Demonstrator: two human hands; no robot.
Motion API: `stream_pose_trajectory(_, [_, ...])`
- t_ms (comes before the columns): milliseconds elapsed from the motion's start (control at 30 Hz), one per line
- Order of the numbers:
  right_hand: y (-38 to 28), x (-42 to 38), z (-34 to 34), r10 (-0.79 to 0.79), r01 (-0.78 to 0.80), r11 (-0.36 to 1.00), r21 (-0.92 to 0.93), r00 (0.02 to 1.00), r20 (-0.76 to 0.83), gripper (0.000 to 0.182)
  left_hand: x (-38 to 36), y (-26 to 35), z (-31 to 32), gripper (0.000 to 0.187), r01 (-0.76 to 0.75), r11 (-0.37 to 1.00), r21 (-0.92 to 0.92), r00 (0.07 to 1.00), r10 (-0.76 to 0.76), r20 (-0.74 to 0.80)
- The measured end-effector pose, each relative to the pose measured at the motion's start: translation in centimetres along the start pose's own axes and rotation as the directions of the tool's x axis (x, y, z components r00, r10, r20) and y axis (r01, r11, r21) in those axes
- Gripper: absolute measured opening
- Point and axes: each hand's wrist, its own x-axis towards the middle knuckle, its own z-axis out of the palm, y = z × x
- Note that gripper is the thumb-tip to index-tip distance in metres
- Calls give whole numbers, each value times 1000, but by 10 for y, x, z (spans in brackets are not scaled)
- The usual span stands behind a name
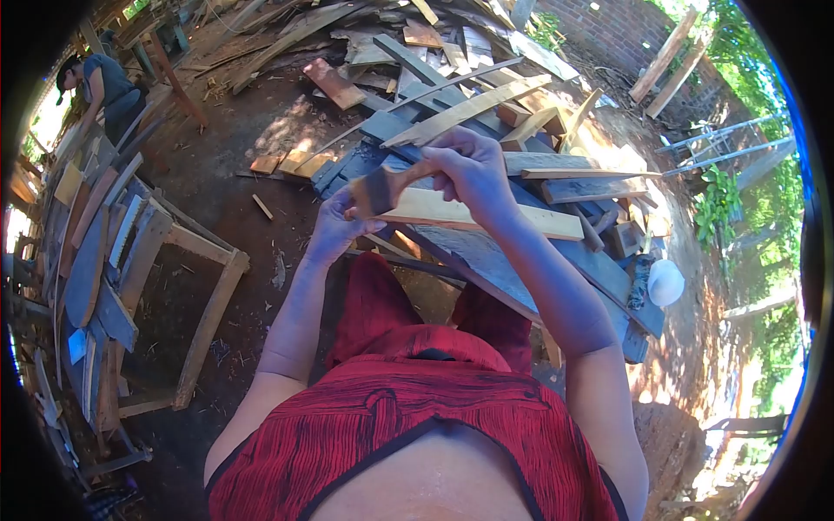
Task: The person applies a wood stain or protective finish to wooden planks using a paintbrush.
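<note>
A wide paintbrush [373, 191] is held up in front of me, above the wood pile. My right hand [473, 169] grips its wooden handle, fingers closed around it. At the bristle end, my left hand [334, 227] has its fingers closed against the brush, partly hidden behind it. Just below the brush, a pale planed wooden strip [495, 215] lies across a dark, worn bench [469, 252].
Stacked boards and offcuts [452, 104] cover the bench and the ground beyond. A wooden frame [208, 304] with leaning planks stands at left. A white rounded object [666, 283] sits by the bench's right end. Another person [109, 91] bends over at far left.
</note>
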Motion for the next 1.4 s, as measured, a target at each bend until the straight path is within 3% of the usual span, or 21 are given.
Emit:
stream_pose_trajectory(167, [10,-23,-74,94,-103,994,-47,983,-161,10,3,-10,-2,56,-10,999,-49,1000,10,4])
stream_pose_trajectory(300, [16,-53,-158,107,-187,962,-199,929,-355,10,-1,-6,0,55,14,1000,-19,1000,-14,0])
stream_pose_trajectory(433, [17,-84,-239,118,-256,939,-230,868,-483,10,-2,-4,3,52,14,999,-32,1000,-14,5])
stream_pose_trajectory(500, [21,-94,-268,-33,-277,869,-410,794,-607,11,-2,-4,3,52,-5,999,-32,1000,6,18])
stream_pose_trajectory(533, [19,-97,-277,-35,-278,868,-411,792,-610,11,-2,-5,4,52,-27,999,-27,999,27,22])
stream_pose_trajectory(600, [19,-100,-289,-185,-353,680,-643,766,-615,12,-1,-5,3,52,-32,999,-26,999,33,27])
stream_pose_trajectory(633, [23,-98,-290,-184,-352,681,-642,767,-615,12,-2,-5,3,53,-35,999,-24,999,36,28])
stream_pose_trajectory(700, [27,-94,-285,-440,-288,334,-897,794,-419,14,-3,-4,3,53,-21,1000,-19,1000,21,23])
stream_pose_trajectory(800, [31,-81,-250,-336,-344,257,-903,845,-417,14,-5,-2,4,53,1,1000,-28,1000,0,21])
stream_pose_trajectory(933, [5,-63,-157,-238,-248,272,-930,919,-315,13,-6,-2,5,54,-1,999,-50,1000,2,14])
stream_pose_trajectory(1000, [-1,-54,-118,-207,-76,502,-861,956,-205,14,-5,-6,3,54,-13,1000,-18,1000,13,-5])
stream_pose_trajectory(1033, [2,-47,-101,-206,-67,508,-859,959,-196,14,-5,-6,3,55,-28,1000,7,1000,28,-12])
stream_pose_trajectory(1100, [6,-32,-72,-228,90,677,-730,969,-92,14,-5,-4,3,55,-23,1000,-4,999,23,-25])
stream_pose_trajectory(1167, [4,-22,-38,-136,74,826,-559,988,-70,13,-5,-6,3,53,-17,1000,6,999,17,-28])
stream_pose_trajectory(1200, [7,-18,-23,-139,78,827,-557,988,-68,13,-6,-6,3,53,-19,1000,8,999,20,-29])
stream_pose_trajectory(1267, [11,-11,0,-179,175,933,-315,984,14,13,-9,-5,3,53,-5,998,-66,1000,4,-18])
stream_pose_trajectory(1300, [9,-11,6,-182,177,933,-313,983,14,13,-9,-5,2,53,-6,998,-64,1000,5,-18])
stream_pose_trajectory(1367, [3,-14,14,-68,71,995,-74,997,37,10,-10,-5,0,54,52,999,9,998,-51,-28])
stream_pose_trajectory(1400, [5,-14,11,-66,69,995,-76,997,36,10,-9,-6,0,54,53,999,7,998,-53,-27])
